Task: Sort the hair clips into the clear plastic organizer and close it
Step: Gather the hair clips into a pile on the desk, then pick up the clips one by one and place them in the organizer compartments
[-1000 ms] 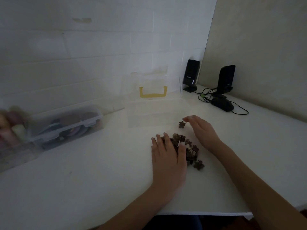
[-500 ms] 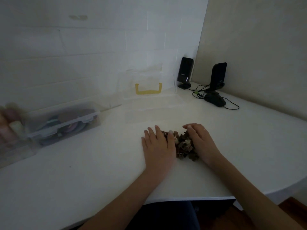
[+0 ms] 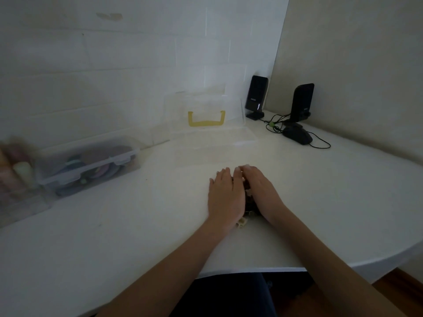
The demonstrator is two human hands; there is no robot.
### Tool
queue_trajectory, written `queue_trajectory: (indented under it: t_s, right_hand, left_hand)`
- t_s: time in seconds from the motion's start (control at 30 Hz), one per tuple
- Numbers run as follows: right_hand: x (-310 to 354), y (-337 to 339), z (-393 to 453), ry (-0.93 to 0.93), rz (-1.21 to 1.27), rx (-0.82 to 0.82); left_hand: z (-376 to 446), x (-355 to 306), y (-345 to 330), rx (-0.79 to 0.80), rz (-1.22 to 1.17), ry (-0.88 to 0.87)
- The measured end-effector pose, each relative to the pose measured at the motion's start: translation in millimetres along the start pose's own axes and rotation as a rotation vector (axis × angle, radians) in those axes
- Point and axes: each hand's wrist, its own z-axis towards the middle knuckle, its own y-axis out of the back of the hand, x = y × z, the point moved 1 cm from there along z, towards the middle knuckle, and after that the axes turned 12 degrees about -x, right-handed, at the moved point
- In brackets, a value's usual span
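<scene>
hair clips [image 3: 248,197]: small dark brown pile plus one cream clip [image 3: 242,223], on white table, mostly hidden | clear plastic organizer [image 3: 215,143]: open, lid upright, yellow handle, just behind pile

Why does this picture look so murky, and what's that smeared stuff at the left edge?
Head view: the light is dim and flat, so the clear organizer nearly melts into the white table; the left-edge objects are blurred past naming; the wide lens bends the table edge; the clips show only as dark bits between the hands.
</scene>
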Motion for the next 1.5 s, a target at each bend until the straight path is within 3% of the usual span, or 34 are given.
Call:
queue_trajectory:
  t_s: [0.1,0.2,0.3,0.4,0.57,0.73,1.0,1.1,1.23,1.3,1.43,1.5]
  right_hand:
    - [9,7,14,0.142,-0.115,-0.132]
    - [25,10,42,0.421,-0.367,-0.245]
    - [38,-10,73,0.602,-0.679,-0.038]
    - [39,-40,88,0.598,-0.856,0.147]
    - [37,-59,95,0.586,-0.784,0.002]
    - [37,-54,95,0.632,-0.797,0.042]
    - [52,-51,45,1.040,-0.685,0.017]
    - [58,-53,27,1.118,-0.677,0.007]
    - [71,-52,18,1.106,-0.631,0.150]
    - [75,-41,19,0.981,-0.528,0.221]
    - [72,2,27,0.741,-0.441,0.054]
    - [64,15,27,0.551,-0.510,0.190]
  left_hand:
    - [1,2,9,-0.069,-0.093,-0.003]
    - [13,5,33,-0.319,-0.135,-0.073]
    - [35,11,69,-0.534,-0.119,-0.149]
    - [55,26,98,-0.633,-0.093,-0.111]
    - [62,52,119,-0.592,-0.119,0.052]
    - [71,52,121,-0.491,-0.215,0.277]
    - [73,27,139,-0.207,-0.779,0.611]
    - [76,33,153,-0.187,-0.791,0.592]
    - [81,38,165,-0.266,-0.781,0.551]
    - [85,39,164,-0.296,-0.768,0.537]
    - [93,35,153,-0.393,-0.728,0.406]
    - [96,34,146,-0.409,-0.715,0.339]
